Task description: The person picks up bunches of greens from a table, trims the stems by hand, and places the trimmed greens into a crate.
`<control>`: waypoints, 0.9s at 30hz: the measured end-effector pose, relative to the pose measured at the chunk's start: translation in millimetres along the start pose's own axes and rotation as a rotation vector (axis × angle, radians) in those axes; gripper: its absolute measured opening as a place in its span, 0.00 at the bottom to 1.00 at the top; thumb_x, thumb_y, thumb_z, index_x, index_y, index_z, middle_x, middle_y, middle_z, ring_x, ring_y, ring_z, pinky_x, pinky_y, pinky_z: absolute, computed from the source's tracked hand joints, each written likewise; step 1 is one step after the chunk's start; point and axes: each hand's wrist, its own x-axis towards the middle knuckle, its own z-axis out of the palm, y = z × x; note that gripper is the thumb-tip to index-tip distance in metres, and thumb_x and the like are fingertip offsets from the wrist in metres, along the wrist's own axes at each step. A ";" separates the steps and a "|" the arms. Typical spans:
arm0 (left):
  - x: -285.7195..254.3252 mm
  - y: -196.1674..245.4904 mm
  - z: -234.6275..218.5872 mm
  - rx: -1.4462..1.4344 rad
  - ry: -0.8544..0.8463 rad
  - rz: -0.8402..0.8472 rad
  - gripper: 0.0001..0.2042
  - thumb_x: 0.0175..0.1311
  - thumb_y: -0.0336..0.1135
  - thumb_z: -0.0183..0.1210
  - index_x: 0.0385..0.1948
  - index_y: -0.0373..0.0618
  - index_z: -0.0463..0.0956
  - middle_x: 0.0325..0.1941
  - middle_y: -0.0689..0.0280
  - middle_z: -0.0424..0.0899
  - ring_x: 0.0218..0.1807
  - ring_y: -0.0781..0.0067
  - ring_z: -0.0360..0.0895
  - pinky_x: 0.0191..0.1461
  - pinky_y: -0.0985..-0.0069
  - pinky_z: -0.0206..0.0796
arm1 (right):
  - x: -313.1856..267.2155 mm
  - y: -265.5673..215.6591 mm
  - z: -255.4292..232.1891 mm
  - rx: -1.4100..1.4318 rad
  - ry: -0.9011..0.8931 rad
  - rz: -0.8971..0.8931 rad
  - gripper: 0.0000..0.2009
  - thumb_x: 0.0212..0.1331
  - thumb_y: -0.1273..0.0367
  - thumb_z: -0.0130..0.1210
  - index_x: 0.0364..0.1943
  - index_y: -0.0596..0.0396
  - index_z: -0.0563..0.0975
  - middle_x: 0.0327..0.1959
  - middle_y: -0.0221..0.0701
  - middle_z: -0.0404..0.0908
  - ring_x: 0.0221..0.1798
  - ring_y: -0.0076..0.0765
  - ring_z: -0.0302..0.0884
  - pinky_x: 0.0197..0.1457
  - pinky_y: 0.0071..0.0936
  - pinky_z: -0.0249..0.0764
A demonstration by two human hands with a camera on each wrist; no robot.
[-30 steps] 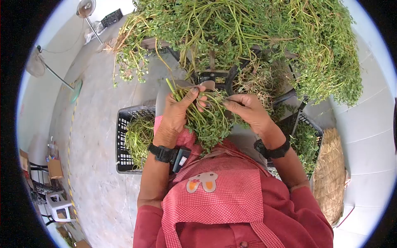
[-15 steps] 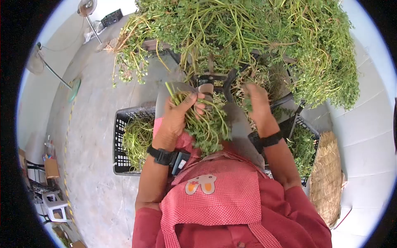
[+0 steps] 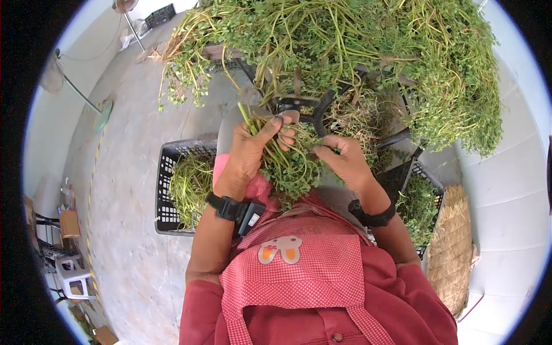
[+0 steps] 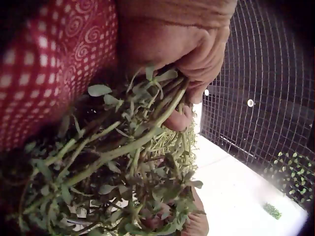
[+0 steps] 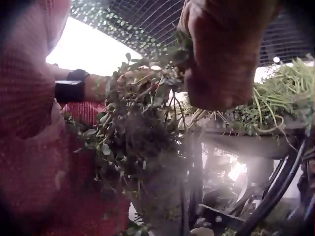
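Apron (image 3: 299, 270), red gingham, lies nearest my camera. Above it my left hand (image 3: 250, 152) clasps a bunch of leafy green stems (image 3: 287, 164), thumb over the stalks. My right hand (image 3: 344, 158) pinches sprigs at the bunch's edge. Black crates (image 3: 167, 190) flank both sides; beyond lies the heaped greens pile (image 3: 356, 46).

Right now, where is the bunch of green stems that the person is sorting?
In the head view the bunch of green stems is at centre, gripped by the left hand, with the right hand pinching it, above the red apron.
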 end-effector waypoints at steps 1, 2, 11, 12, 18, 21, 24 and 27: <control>-0.1 -0.4 -0.8 -0.003 0.005 0.000 0.12 0.62 0.35 0.57 0.39 0.35 0.77 0.30 0.61 0.82 0.28 0.75 0.79 0.31 0.80 0.72 | 3.1 0.1 0.5 -0.094 0.108 -0.029 0.10 0.56 0.66 0.55 0.27 0.61 0.78 0.20 0.20 0.71 0.22 0.18 0.63 0.25 0.21 0.60; -0.1 -0.8 -1.1 0.051 -0.037 -0.028 0.12 0.62 0.35 0.57 0.39 0.35 0.77 0.31 0.61 0.82 0.29 0.74 0.80 0.31 0.80 0.73 | 5.9 0.5 0.8 -0.188 0.219 -0.058 0.09 0.56 0.67 0.55 0.28 0.60 0.78 0.21 0.20 0.72 0.22 0.18 0.63 0.25 0.20 0.60; -0.2 4.4 -4.9 -0.048 -0.009 -0.010 0.12 0.61 0.36 0.58 0.39 0.35 0.77 0.30 0.61 0.82 0.28 0.74 0.79 0.31 0.78 0.73 | 13.7 17.6 -37.1 0.912 0.205 0.237 0.07 0.58 0.65 0.52 0.30 0.54 0.74 0.23 0.24 0.72 0.21 0.16 0.65 0.19 0.17 0.60; -0.3 3.2 -2.9 -0.044 -0.014 -0.014 0.12 0.61 0.36 0.58 0.39 0.35 0.77 0.30 0.61 0.82 0.28 0.74 0.79 0.31 0.78 0.73 | 5.4 0.7 -36.2 0.692 0.069 0.240 0.08 0.58 0.65 0.52 0.31 0.54 0.74 0.23 0.24 0.72 0.21 0.16 0.65 0.19 0.17 0.60; 1.1 0.2 -0.1 -0.013 -0.052 0.011 0.12 0.62 0.37 0.56 0.39 0.36 0.77 0.31 0.61 0.82 0.29 0.75 0.80 0.32 0.80 0.73 | -2.8 -11.0 6.9 0.126 0.047 0.135 0.12 0.55 0.68 0.59 0.40 0.63 0.78 0.25 0.18 0.73 0.24 0.13 0.62 0.25 0.15 0.60; 2.7 -2.2 -1.9 0.000 -0.059 0.008 0.12 0.62 0.37 0.56 0.39 0.36 0.76 0.31 0.61 0.83 0.29 0.74 0.80 0.32 0.80 0.74 | 4.2 -9.7 15.0 0.053 0.037 0.046 0.12 0.56 0.68 0.58 0.39 0.62 0.79 0.25 0.19 0.74 0.26 0.12 0.64 0.27 0.16 0.62; 2.1 -1.6 -0.6 -0.001 -0.058 0.008 0.12 0.62 0.36 0.56 0.39 0.35 0.76 0.31 0.60 0.83 0.29 0.74 0.81 0.33 0.80 0.74 | 4.5 -18.3 19.5 0.168 -0.001 -0.016 0.11 0.56 0.68 0.57 0.37 0.63 0.79 0.25 0.18 0.75 0.27 0.11 0.64 0.28 0.17 0.64; 2.0 -1.1 0.5 -0.005 -0.057 0.005 0.13 0.62 0.36 0.57 0.39 0.34 0.76 0.30 0.59 0.82 0.29 0.73 0.80 0.32 0.80 0.74 | 8.9 -5.8 16.2 0.012 0.046 -0.037 0.11 0.54 0.67 0.56 0.35 0.63 0.79 0.24 0.20 0.76 0.26 0.13 0.66 0.27 0.19 0.65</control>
